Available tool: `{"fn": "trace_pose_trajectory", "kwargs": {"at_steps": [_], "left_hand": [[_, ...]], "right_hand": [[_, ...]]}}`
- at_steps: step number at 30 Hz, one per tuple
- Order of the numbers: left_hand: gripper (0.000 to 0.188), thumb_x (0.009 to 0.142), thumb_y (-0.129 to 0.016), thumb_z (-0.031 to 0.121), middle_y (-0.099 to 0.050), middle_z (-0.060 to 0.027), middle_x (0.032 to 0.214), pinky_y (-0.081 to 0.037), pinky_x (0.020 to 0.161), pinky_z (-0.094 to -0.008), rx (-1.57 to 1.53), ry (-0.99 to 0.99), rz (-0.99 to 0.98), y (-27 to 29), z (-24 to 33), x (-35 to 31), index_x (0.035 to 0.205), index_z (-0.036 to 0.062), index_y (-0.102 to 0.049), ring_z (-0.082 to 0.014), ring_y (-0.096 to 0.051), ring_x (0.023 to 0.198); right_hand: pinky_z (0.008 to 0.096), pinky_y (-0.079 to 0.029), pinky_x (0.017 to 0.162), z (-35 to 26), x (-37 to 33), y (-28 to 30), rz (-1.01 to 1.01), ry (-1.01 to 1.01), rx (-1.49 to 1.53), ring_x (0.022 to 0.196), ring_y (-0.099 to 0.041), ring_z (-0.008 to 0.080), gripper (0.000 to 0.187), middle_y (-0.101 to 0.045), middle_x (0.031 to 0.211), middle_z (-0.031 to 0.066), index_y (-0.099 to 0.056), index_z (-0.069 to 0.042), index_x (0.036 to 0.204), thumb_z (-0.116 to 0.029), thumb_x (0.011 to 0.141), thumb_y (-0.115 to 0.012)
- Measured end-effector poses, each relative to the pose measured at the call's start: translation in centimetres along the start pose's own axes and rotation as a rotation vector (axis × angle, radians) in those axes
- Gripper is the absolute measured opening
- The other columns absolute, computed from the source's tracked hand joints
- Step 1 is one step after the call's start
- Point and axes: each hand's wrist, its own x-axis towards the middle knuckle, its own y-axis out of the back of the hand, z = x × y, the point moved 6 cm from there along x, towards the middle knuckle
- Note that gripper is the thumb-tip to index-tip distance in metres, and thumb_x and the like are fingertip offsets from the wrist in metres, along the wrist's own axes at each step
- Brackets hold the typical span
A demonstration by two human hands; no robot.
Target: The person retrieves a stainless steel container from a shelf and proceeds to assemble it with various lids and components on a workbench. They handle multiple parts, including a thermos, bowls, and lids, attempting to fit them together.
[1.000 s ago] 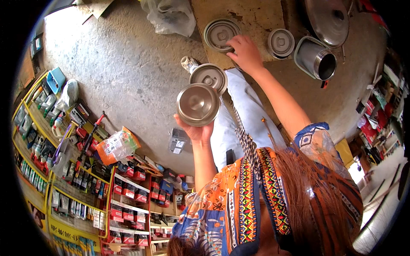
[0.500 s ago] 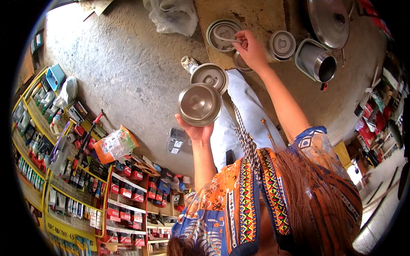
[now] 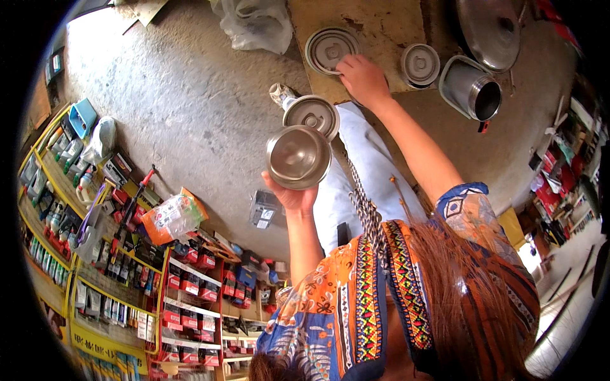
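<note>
My left hand (image 3: 293,195) grips a round steel bowl (image 3: 293,155) from below, its open mouth facing up. Just beyond the bowl, partly covered by it, is a round grey lid (image 3: 309,114) above my leg; whether my fingers hold this too is hidden. My right hand (image 3: 363,79) is at the near edge of the wooden board, fingers curled together and touching the rim of a larger round lid (image 3: 330,51). What those fingers hold is hidden under the hand. To its right lies a smaller round lid (image 3: 420,65).
A steel pot with a handle (image 3: 473,95) lies on its side at the right, below a big domed metal lid (image 3: 489,32). The wooden board (image 3: 387,22) bears the lids. A clear plastic bag (image 3: 254,25) lies on the floor; packed shelves (image 3: 114,267) stand at left.
My right hand has come down and nearer, and its fingers have curled under. The pale curved strip it held over the larger lid is out of sight. My left hand stays nearly still.
</note>
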Motion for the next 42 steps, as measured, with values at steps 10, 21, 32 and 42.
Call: {"fn": "trace_pose_trajectory", "kwargs": {"at_steps": [10, 21, 32, 42], "left_hand": [[0.086, 0.072, -0.077, 0.056, -0.043, -0.0101, 0.144, -0.03, 0.114, -0.0515, 0.0, 0.006, 0.019, 0.1, 0.1, 0.0, 0.14, 0.0141, -0.045, -0.0319, -0.039, 0.134], [0.082, 0.075, -0.074, 0.056, -0.048, -0.0078, 0.141, -0.035, 0.113, -0.0463, -0.007, 0.024, -0.004, 0.1, -0.2, 0.1, 0.138, 0.0114, -0.047, -0.0259, -0.046, 0.13], [0.081, 0.076, -0.074, 0.056, -0.047, -0.0083, 0.142, -0.034, 0.113, -0.0475, 0.019, 0.008, -0.011, 0.1, -0.2, -0.1, 0.139, 0.0119, -0.047, -0.0267, -0.045, 0.131], [0.082, 0.076, -0.073, 0.057, -0.047, -0.009, 0.142, -0.034, 0.114, -0.0474, -0.017, 0.009, -0.016, 0.4, -0.3, -0.1, 0.139, 0.0111, -0.046, -0.0269, -0.045, 0.131]], "right_hand": [[0.0379, -0.052, 0.074, -0.2, -1.4, 4.7, 0.184, 0.187, 0.078, 0.092, -0.059, 0.025, 0.024, -0.06, 0.099, 0.0035, -0.059, -0.009, 0.095, -0.008, 0.073, -0.068], [0.0349, -0.053, 0.072, 1.7, -11.1, 3.4, 0.06, 0.039, -0.076, 0.092, -0.06, 0.0224, 0.023, -0.06, 0.096, 0.0023, -0.061, -0.011, 0.097, -0.01, 0.075, -0.069], [0.0379, -0.054, 0.073, 1.8, -10.5, 3.2, 0.011, -0.132, 0.058, 0.099, -0.06, 0.0236, 0.026, -0.059, 0.106, 0.0016, -0.061, -0.013, 0.107, -0.015, 0.081, -0.068], [0.0427, -0.049, 0.067, 3.1, -6.1, 6.0, 0.215, -0.305, 0.245, 0.078, -0.061, 0.0352, 0.015, -0.063, 0.082, 0.0123, -0.059, -0.007, 0.095, -0.018, 0.097, -0.05]]}}
